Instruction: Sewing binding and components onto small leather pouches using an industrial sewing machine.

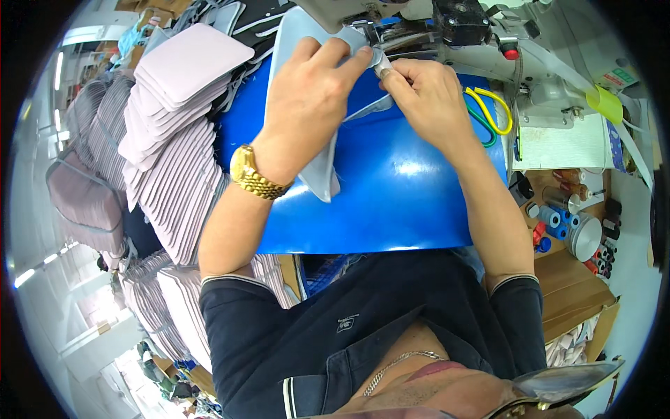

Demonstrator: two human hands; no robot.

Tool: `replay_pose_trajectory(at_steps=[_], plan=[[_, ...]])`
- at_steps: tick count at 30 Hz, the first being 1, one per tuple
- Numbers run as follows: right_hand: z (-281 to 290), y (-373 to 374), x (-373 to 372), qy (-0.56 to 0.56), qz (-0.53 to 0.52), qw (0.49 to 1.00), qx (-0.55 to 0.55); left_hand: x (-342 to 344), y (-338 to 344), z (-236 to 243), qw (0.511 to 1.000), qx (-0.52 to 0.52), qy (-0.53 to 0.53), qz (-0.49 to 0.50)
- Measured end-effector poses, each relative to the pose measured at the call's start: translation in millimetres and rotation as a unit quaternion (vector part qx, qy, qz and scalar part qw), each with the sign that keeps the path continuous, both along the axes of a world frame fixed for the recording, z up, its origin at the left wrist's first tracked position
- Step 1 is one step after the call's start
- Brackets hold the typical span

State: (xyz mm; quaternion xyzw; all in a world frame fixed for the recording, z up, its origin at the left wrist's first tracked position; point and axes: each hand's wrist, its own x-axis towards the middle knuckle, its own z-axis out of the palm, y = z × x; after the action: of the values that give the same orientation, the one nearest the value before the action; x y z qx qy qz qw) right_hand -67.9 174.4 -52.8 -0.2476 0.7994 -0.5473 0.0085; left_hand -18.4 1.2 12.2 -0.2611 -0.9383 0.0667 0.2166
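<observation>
At the top of the blue work surface [391, 202], my left hand [314, 94] grips a light grey fabric panel [287, 42], fingers curled over its edge. The panel's lower part hangs below the wrist. Close beside it, my right hand [429, 98] is closed in a pinch on a pale fabric strip [381, 64]. The hands nearly meet, and the fingers partly hide the strip. Just beyond the left fingertips is the metal foot area of a sewing machine [366, 29]. A gold watch [255, 174] is on my left wrist.
Scissors with yellow and green handles [504, 115] lie right of my right hand. Tall stacks of pale pink panels [185, 70] lean along the left. A red button [511, 54] sits on the machine. Thread spools [558, 223] and a cardboard box [572, 286] stand at lower right.
</observation>
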Motion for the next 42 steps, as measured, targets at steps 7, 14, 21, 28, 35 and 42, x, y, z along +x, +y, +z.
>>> replay_pose_trajectory(at_steps=[7,14,21,28,35,42], plan=[[4,-4,0,0.030,-0.020,0.999,0.020,3,31,-1,0.995,0.030,-0.001,0.094],[1,7,3,-0.075,0.040,0.993,-0.087,5,55,-13,0.976,0.149,-0.012,0.158],[4,46,65,-0.151,0.126,0.981,-0.002,15,52,-26,0.944,0.297,-0.014,0.144],[-8,42,75,-0.190,0.105,0.971,-0.104,21,51,-27,0.941,0.306,-0.017,0.142],[-19,25,48,-0.234,0.111,0.954,-0.154,41,-18,-51,0.938,0.286,0.068,0.181],[-8,43,43,-0.218,0.095,0.958,-0.163,132,-35,-117,0.384,0.845,-0.211,0.306]])
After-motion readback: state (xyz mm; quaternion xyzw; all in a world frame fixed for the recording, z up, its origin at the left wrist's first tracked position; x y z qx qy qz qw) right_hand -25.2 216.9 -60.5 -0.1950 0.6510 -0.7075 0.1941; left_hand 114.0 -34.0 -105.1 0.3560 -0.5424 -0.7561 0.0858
